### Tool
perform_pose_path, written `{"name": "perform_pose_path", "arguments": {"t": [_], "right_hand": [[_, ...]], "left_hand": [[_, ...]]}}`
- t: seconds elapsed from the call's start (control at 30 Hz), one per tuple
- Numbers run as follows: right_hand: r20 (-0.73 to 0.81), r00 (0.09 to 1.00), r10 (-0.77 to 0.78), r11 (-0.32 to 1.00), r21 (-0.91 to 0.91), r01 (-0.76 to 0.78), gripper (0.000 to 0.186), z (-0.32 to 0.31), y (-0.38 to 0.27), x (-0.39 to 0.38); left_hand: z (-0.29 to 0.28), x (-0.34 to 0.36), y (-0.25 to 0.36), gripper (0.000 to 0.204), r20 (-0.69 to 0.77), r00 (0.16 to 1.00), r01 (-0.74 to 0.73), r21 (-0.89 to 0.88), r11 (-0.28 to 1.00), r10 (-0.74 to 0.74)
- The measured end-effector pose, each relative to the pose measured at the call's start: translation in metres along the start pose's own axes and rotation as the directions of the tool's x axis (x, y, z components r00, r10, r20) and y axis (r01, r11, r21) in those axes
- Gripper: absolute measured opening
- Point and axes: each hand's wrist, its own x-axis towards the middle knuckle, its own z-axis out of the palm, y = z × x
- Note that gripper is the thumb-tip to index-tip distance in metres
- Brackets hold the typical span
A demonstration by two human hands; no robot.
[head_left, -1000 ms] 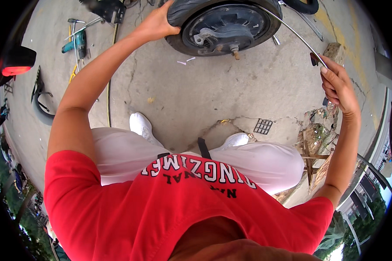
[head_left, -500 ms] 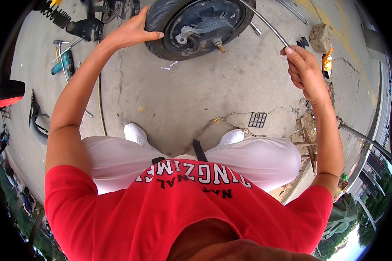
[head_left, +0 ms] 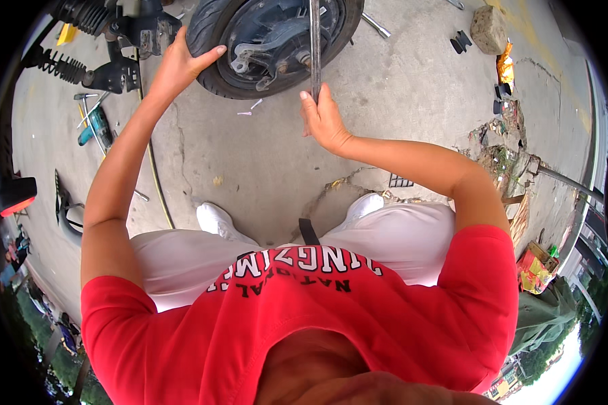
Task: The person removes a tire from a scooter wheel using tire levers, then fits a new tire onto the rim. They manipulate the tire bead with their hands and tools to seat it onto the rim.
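Observation:
A black tire (head_left: 206, 37) with a dark hub (head_left: 263, 47), bracket and axle bolts is at the top middle, tilted toward me. My left hand (head_left: 181, 64) grips the tire's left side, thumb on the tread and fingers round behind it. My right hand (head_left: 324, 118) is closed on the lower end of a long steel bar (head_left: 315, 50), which runs away from me across the hub and out past the picture's top; whether it touches the wheel there, I cannot tell.
Suspension parts with springs (head_left: 71, 71) stand at upper left, above a teal drill (head_left: 96, 125) and hand tools. A socket wrench (head_left: 375, 23), stone block (head_left: 488, 30) and cracked, littered concrete (head_left: 503, 148) are to the right. A hose (head_left: 155, 172) lies along the left.
My right hand has swung the bar leftward, from slanting at the right to nearly straight across the hub. The wheel and my left hand sit farther left in the picture, as does the surrounding scene.

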Motion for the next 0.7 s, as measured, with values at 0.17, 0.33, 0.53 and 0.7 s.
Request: {"name": "perform_pose_path", "arguments": {"t": [0.17, 0.33, 0.53, 0.7], "right_hand": [[0.170, 0.982, 0.087, 0.988, 0.110, -0.107, 0.025, -0.007, -0.024, -0.017], [0.217, 0.975, 0.039, 0.978, 0.192, -0.082, 0.027, -0.031, -0.035, -0.030], [0.202, 0.979, 0.038, 0.992, 0.112, -0.062, 0.024, -0.033, -0.026, -0.039], [0.276, 0.958, 0.072, 0.990, 0.096, -0.102, 0.020, -0.020, -0.030, -0.048]], "left_hand": [[-0.001, -0.005, -0.016, 0.102, -0.033, 0.999, -0.044, -0.020, 0.999, 0.043], [-0.022, -0.009, 0.001, 0.087, 0.135, 0.990, -0.062, 0.174, 0.983, 0.038], [-0.040, -0.021, 0.030, 0.082, 0.185, 0.983, -0.096, 0.489, 0.867, 0.004], [-0.046, -0.035, 0.023, 0.081, 0.255, 0.947, -0.001, 0.613, 0.790, -0.197]]}}
